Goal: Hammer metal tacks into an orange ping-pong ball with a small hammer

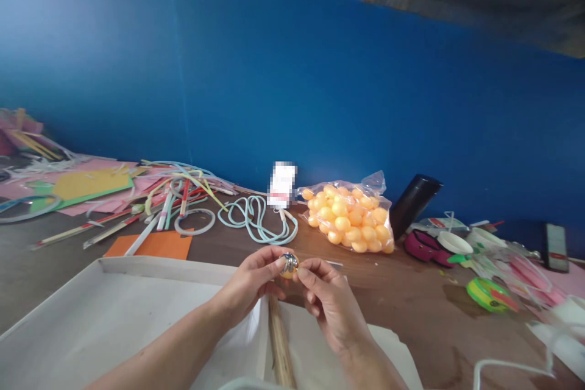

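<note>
In the middle of the head view, my left hand [258, 277] grips a small ball [289, 265] between thumb and fingers. Its upper part is shiny and silvery, and yellow-orange shows beneath. My right hand [326, 292] is closed in a pinch at the ball's right side; what lies between its fingertips is too small to make out. Both hands are above the near edge of the table, over a white shallow box [150, 304] and a wooden strip [281, 347]. Beyond them sits a clear bag of orange balls [350, 216].
Pale blue cord [260, 225], an orange sheet [158, 245] and a heap of coloured strips [183, 195] lie on the left. At the right are a black cylinder [415, 204], a purple pouch [427, 247], a green tape roll [489, 295] and a phone [556, 247]. A blue partition [292, 73] rises behind.
</note>
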`<state>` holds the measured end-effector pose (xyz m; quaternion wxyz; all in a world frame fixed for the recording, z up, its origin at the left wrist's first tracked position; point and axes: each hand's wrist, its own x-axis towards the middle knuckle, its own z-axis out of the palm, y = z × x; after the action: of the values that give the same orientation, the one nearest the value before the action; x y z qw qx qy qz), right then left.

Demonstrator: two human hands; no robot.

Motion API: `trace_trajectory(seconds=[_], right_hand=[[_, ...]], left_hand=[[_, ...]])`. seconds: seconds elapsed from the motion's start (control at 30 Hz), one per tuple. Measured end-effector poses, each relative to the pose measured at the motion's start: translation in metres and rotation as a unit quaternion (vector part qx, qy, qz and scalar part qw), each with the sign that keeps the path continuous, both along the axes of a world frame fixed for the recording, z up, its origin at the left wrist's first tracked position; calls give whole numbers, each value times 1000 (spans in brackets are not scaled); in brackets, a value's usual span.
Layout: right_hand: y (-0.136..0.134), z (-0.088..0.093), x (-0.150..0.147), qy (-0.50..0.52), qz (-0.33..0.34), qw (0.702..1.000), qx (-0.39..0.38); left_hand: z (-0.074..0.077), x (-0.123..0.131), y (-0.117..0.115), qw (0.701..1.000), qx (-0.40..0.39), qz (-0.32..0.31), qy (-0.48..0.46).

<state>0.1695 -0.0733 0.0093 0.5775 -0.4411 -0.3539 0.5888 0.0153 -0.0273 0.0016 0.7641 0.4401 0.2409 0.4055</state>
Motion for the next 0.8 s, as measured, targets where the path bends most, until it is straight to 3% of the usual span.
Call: trace_trajectory(seconds=[0.8], right_hand=[[3, -1, 4, -16, 23, 1000, -8]], left_hand=[[2, 0, -1, 1000, -7, 1, 7]])
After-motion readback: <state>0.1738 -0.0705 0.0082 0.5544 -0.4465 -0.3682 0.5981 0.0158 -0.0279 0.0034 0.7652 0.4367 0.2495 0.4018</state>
